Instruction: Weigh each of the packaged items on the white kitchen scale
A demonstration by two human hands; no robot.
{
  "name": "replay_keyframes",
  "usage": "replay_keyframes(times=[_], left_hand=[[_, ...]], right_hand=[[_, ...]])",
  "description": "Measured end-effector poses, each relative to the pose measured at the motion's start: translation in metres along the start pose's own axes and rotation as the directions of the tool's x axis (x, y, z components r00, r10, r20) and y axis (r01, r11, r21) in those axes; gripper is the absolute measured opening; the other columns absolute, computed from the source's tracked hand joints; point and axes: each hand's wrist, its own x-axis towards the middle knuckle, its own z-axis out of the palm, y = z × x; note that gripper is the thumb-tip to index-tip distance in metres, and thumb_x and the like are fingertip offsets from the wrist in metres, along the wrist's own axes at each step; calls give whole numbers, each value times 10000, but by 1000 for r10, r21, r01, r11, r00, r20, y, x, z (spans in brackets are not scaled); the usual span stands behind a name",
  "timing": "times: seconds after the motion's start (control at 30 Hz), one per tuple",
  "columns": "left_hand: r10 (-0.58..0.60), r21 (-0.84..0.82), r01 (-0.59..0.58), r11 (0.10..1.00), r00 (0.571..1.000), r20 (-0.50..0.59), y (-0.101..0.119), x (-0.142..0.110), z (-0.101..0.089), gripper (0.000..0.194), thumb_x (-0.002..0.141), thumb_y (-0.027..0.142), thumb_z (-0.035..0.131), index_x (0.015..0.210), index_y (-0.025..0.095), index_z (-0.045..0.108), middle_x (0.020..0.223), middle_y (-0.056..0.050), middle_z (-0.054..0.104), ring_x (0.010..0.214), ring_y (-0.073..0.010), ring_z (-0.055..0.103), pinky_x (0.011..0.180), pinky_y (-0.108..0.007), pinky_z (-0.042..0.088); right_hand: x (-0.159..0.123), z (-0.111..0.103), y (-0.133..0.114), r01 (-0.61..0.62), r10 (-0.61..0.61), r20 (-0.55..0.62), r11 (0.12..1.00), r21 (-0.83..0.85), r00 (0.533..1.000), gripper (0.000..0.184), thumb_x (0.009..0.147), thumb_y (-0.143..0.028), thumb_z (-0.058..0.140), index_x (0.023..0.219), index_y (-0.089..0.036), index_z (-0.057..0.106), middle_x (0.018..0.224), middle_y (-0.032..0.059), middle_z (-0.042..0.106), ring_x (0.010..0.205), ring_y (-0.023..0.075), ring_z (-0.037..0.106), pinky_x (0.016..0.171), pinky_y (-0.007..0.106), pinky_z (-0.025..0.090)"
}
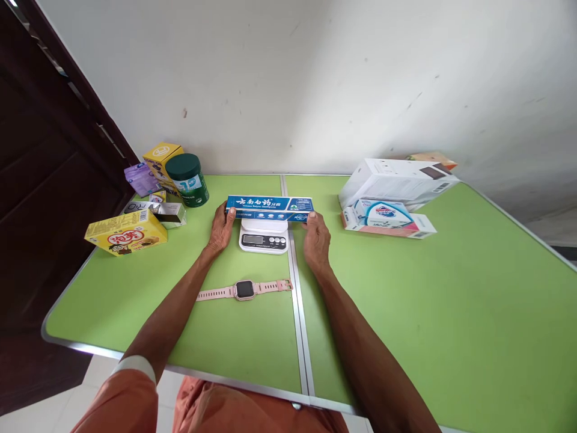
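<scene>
A long blue toothpaste box lies level across the top of a small white digital scale, covering most of its weighing plate. My left hand grips the box's left end, thumb on the near face. At the other end, my right hand is closed around the box's right corner. Whether the box rests its weight on the plate, I cannot tell. On the near side of the scale, a pink-strapped smartwatch is laid out flat with a dark screen.
Left on the green table stand a yellow snack box, a silver-grey box, a green canister, a yellow carton and a purple pouch. Right are a large white box and a soap box atop a pinkish carton.
</scene>
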Motion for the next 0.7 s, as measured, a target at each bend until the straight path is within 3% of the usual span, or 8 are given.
replay_keyframes(times=[0.23,0.43,0.7], left_hand=[[-34,-37,33,999,999,-27,-2,4,-1,938,1006,925,359,1531,184,595,1570,-217,640,1444,-363,626,1217,-539,529],[-13,19,14,1000,999,-48,3,4,-3,911,1006,931,338,1466,205,639,1542,-199,673,1456,-358,621,1292,-546,450],[-5,14,5,1000,1000,-14,5,4,-2,934,1004,935,320,1450,183,648,1511,-206,693,1416,-364,647,1263,-547,476]], right_hand=[[4,8,1,-66,78,-102,991,116,992,723,1015,-859,409,1135,-214,710,1131,104,772,1057,269,711,1012,492,611],[12,17,4,-80,98,-164,990,115,982,718,999,-878,388,1022,-237,712,1006,66,745,989,252,680,984,476,593],[11,16,2,-127,155,-160,977,172,975,771,1016,-861,379,1164,-204,755,1099,99,776,1045,267,722,972,469,605]])
